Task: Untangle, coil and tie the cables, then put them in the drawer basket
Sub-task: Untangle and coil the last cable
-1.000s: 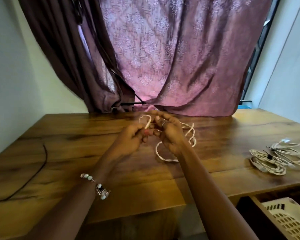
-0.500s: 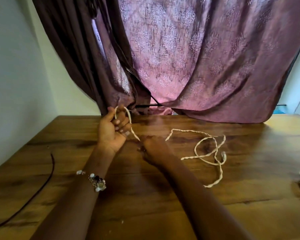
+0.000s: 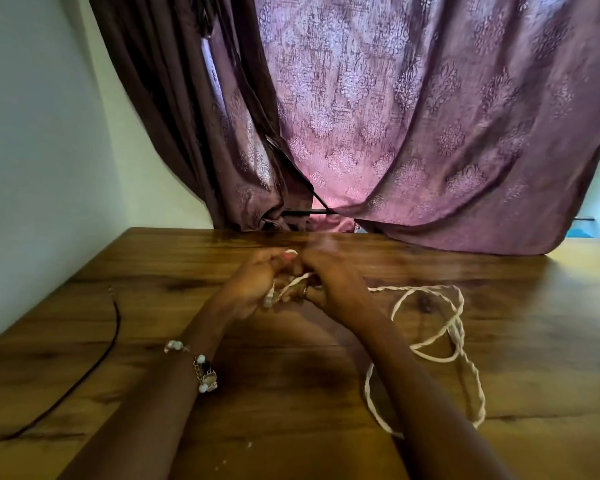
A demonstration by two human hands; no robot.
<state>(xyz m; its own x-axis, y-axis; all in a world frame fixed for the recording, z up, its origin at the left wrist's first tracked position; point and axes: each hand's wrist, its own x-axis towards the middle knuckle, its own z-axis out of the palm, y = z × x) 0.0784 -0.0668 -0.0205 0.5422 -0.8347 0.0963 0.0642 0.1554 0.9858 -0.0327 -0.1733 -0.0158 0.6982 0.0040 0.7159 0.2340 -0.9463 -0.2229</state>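
Cable (image 3: 459, 336), a white twisted one, is held at one end between both hands over the middle of the wooden table (image 3: 291, 393), while the rest is spread in loose loops on the tabletop to the right, partly hidden behind the right forearm. It is grasped by the curled fingers of the left hand (image 3: 253, 284), where a plug end shows at the palm, and by the closed fingers of the right hand (image 3: 326, 282), the two hands being pressed close together. A thin dark cord (image 3: 94, 368) is laid along the left side of the table, and a purple patterned curtain (image 3: 413, 126) is hung behind the far edge.
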